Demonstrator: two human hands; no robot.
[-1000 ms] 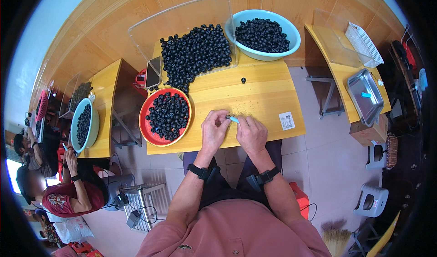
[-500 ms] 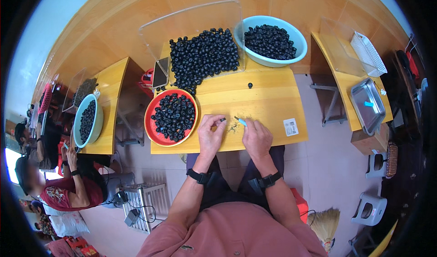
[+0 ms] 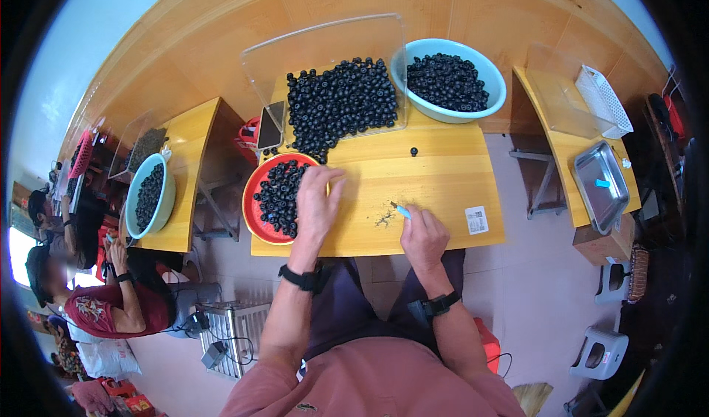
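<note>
My left hand (image 3: 317, 201) is over the right side of a red basin (image 3: 249, 212), its thumb and fingers apart, with nothing visible in it. Small round black pieces (image 3: 277, 192), some showing a hole, fill much of that basin. Low over the yellow table (image 3: 443, 180), my right hand (image 3: 425, 241) is closed around a slim tool with a light blue handle (image 3: 403, 211) and a dark tip. Dark shavings (image 3: 385, 217) lie scattered just left of the tip. One loose black piece (image 3: 413, 152) sits farther back.
A heap of black pieces (image 3: 341, 99) lies at the back beside a clear plastic panel. Right of it stands a light blue basin (image 3: 497, 96) full of them. A phone (image 3: 272, 125) and a white label (image 3: 476, 220) rest on the table. A co-worker (image 3: 111, 310) sits at left.
My left hand has moved left from the table's middle to the red basin and opened; the small dark piece it held no longer shows. My right hand still grips the tool.
</note>
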